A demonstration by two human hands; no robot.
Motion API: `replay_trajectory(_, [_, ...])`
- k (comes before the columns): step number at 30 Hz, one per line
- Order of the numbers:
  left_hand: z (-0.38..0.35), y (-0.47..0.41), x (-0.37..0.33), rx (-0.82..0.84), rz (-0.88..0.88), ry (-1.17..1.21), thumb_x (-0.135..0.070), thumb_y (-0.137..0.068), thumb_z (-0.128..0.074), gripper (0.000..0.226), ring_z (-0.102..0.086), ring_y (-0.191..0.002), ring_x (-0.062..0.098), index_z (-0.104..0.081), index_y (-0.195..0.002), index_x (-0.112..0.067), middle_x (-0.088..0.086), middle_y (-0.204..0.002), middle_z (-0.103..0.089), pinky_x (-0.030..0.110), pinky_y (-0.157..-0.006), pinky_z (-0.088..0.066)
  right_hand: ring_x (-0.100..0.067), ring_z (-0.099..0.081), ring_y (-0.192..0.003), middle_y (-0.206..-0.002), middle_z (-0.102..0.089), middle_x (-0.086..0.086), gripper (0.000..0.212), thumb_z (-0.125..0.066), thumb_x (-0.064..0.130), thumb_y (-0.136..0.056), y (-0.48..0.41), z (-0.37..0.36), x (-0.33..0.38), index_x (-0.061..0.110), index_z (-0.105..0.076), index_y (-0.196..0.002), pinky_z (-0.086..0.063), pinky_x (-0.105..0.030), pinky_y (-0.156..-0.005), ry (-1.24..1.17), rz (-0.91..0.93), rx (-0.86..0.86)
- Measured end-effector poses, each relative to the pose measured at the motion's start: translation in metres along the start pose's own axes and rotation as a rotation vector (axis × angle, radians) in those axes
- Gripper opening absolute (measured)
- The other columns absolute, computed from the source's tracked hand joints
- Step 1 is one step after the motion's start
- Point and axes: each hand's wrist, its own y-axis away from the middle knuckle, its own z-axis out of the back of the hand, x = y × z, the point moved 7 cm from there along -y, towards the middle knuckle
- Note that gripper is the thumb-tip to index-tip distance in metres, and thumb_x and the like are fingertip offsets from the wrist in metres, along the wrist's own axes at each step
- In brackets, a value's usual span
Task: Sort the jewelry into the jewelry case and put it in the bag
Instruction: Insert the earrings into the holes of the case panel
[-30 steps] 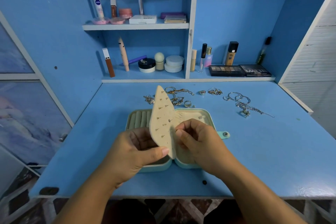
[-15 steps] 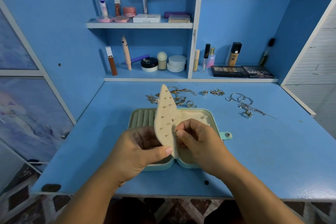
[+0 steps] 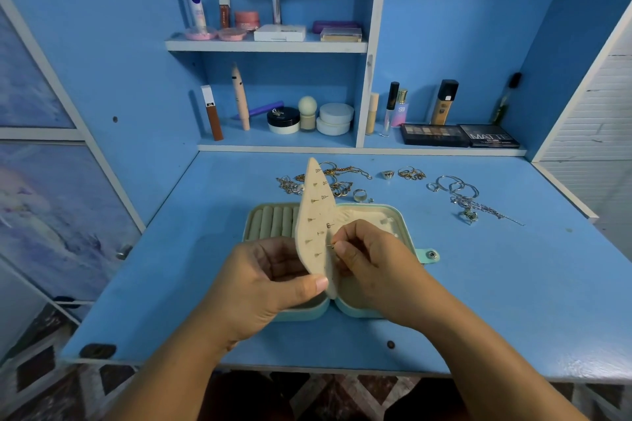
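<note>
Earring: a tiny metal earring (image 3: pixel 330 245) sits at the near edge of the panel. I judge it light, stiff and easy to drop, so it is best pinched at its head with the post aimed at a hole.
Panel: a cream padded panel (image 3: pixel 313 212) stands upright from the middle of the case with several studs already in it. It looks soft and likely to flex, so it wants support low down behind the hole being used.
Case: the case (image 3: pixel 405 227) lies open and flat on the desk (image 3: pixel 513 290), with its ring rolls (image 3: pixel 270 222) on the left side.
Right hand: the right hand (image 3: pixel 372 261) pinches the earring between thumb and forefinger, touching the panel.
Left hand: the left hand (image 3: pixel 270 284) grips the panel's lower part, with the thumb across its front.
Loose jewelry: the loose jewelry (image 3: pixel 466 200) lies beyond the case, well apart from both hands. The chains are limp and look likely to tangle.
Bag: not in view.
</note>
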Motion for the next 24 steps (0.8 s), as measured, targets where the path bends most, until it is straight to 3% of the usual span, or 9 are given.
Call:
replay_trajectory(2, [0.0,0.0,0.0,0.002,0.001,0.011,-0.007,-0.054,-0.083,0.046,-0.073,-0.084,0.023,-0.07,-0.097,0.002,0.018,-0.093,-0.075,0.026,-0.069,-0.058,0.001,-0.05,-0.066,-0.075,-0.058,0.014,0.014,-0.05,0.022,-0.096,0.0,0.005,0.007,0.028,-0.054,-0.084,-0.037,-0.013,-0.062,0.09,0.02,-0.013])
replay_trajectory(10, [-0.002,0.0,-0.001,0.015,0.01,-0.006,-0.002,-0.059,-0.08,0.039,-0.073,-0.084,0.025,-0.069,-0.096,0.003,0.018,-0.092,-0.075,0.026,-0.068,-0.058,-0.008,-0.045,-0.081,-0.095,-0.051,0.007,0.008,-0.046,0.025,-0.097,0.0,0.012,0.035,0.023,-0.052,-0.092,-0.033,-0.011,-0.058,0.444,0.073,-0.067])
replay_trajectory(15, [-0.002,0.0,-0.001,0.012,0.001,-0.022,-0.002,-0.059,-0.078,0.04,-0.073,-0.083,0.022,-0.069,-0.097,0.003,0.016,-0.091,-0.075,0.023,-0.068,-0.057,-0.015,-0.049,-0.088,-0.1,-0.053,0.001,0.018,-0.044,0.024,-0.097,0.005,0.008,0.038,0.013,-0.057,-0.101,-0.04,-0.026,-0.073,0.484,0.088,-0.195])
replay_trajectory(18, [-0.003,-0.001,0.0,0.009,-0.004,-0.009,-0.001,-0.058,-0.076,0.038,-0.073,-0.081,0.021,-0.069,-0.095,0.003,0.016,-0.089,-0.075,0.024,-0.068,-0.057,-0.02,-0.05,-0.089,-0.1,-0.049,-0.001,0.018,-0.044,0.023,-0.098,0.008,-0.001,0.037,0.009,-0.055,-0.101,-0.034,-0.028,-0.069,0.498,0.152,-0.227])
replay_trajectory(21, [-0.002,-0.001,-0.001,0.008,-0.01,-0.006,-0.001,-0.059,-0.076,0.037,-0.073,-0.082,0.022,-0.069,-0.095,0.002,0.017,-0.09,-0.075,0.025,-0.068,-0.057,-0.013,-0.055,-0.083,-0.095,-0.055,0.005,0.01,-0.053,0.022,-0.094,0.008,0.001,0.029,0.015,-0.06,-0.095,-0.043,-0.025,-0.071,0.333,0.149,-0.236])
replay_trajectory(24, [-0.003,0.0,-0.002,0.012,-0.017,-0.007,0.0,-0.059,-0.075,0.037,-0.074,-0.081,0.021,-0.069,-0.095,0.001,0.016,-0.089,-0.075,0.024,-0.066,-0.057,0.0,-0.06,-0.077,-0.085,-0.064,0.014,0.006,-0.061,0.024,-0.089,0.011,0.004,0.008,0.03,-0.059,-0.088,-0.049,-0.015,-0.066,0.041,0.008,-0.185])
